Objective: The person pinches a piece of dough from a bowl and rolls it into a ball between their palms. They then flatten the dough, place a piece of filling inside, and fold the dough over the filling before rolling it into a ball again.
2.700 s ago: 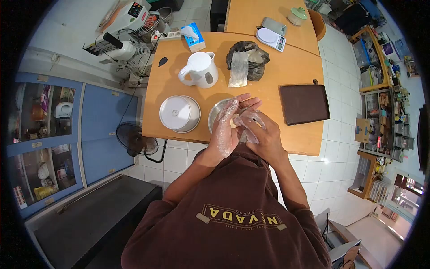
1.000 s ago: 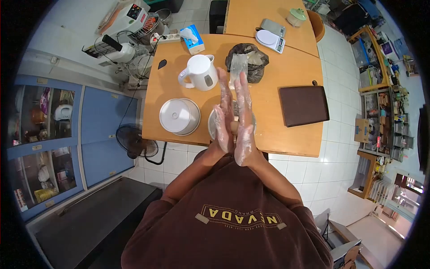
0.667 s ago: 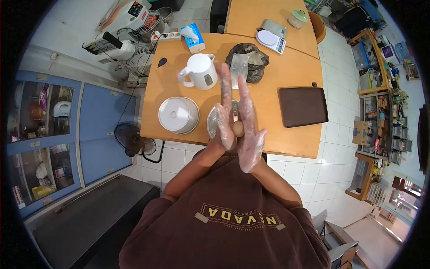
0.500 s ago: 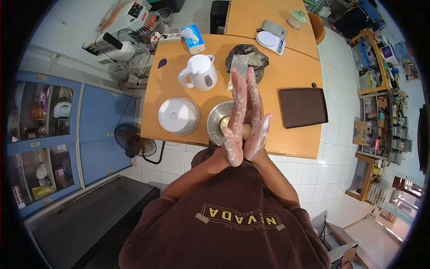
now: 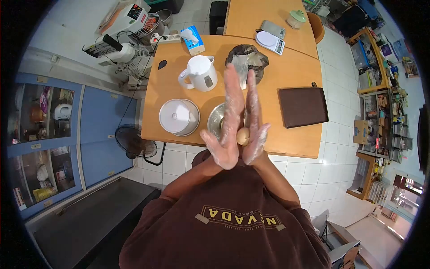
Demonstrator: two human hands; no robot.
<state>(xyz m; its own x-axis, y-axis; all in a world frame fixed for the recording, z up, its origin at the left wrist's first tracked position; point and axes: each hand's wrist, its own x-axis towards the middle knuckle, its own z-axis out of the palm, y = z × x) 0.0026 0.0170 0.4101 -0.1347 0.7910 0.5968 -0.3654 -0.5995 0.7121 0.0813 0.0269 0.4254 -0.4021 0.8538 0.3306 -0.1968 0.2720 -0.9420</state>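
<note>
Between my two palms sits a small beige dough ball [image 5: 243, 136], near the heels of the hands. My left hand [image 5: 229, 119] presses from one side with its fingers stretched out and its thumb spread. My right hand [image 5: 255, 123] faces it from the other side, fingers also straight. White flour-like powder coats both hands. Behind my left hand is a steel bowl [image 5: 214, 120], partly hidden; a bit of pale stuff shows inside it. Past the fingertips, a clear plastic bag [image 5: 240, 67] lies against a black plastic bag [image 5: 234, 52].
On the table [image 5: 179, 49] stand a white kettle [image 5: 201, 74], a white lidded tub [image 5: 177, 115], a blue tissue box [image 5: 193, 41] and a power strip [image 5: 169, 38]. A dark brown tray [image 5: 303, 106] lies at right. A white kitchen scale [image 5: 268, 41] sits farther back.
My hands have tilted apart somewhat, and my left hand has shifted against the right, thumb now out to the left. The dough ball shows more clearly between the palms.
</note>
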